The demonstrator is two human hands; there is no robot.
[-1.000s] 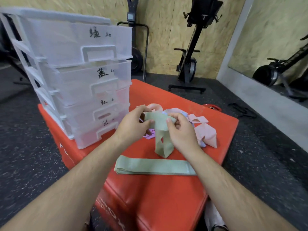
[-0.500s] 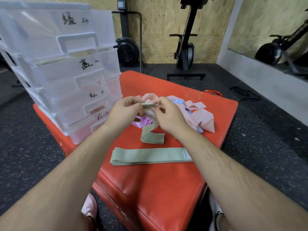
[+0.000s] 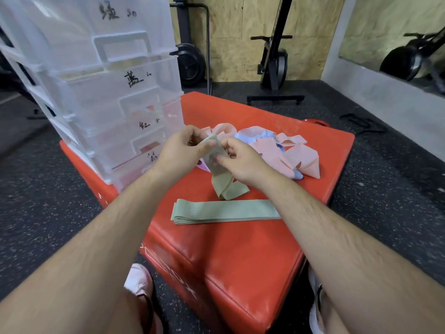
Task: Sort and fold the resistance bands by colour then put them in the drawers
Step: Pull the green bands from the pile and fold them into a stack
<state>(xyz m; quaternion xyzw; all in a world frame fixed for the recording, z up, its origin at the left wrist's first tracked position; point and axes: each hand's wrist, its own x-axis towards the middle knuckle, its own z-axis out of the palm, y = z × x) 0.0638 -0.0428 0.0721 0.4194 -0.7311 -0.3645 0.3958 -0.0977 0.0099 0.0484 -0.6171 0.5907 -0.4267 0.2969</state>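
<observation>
Left hand (image 3: 180, 150) and right hand (image 3: 243, 160), fingers (image 3: 206, 146) clamped, pinch a limp green fabric band (image 3: 224, 183) over the padded red worktop (image 3: 240, 251). A flat folded green strip (image 3: 224, 210) lies at six o'clock.

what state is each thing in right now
held green band, pinched in both hands, lower end resting on the red box
left hand, pinching it
right hand, pinching it
folded green band, flat on the box
pink and blue bands, loose heap, unfolded
drawers, appear shut
</observation>
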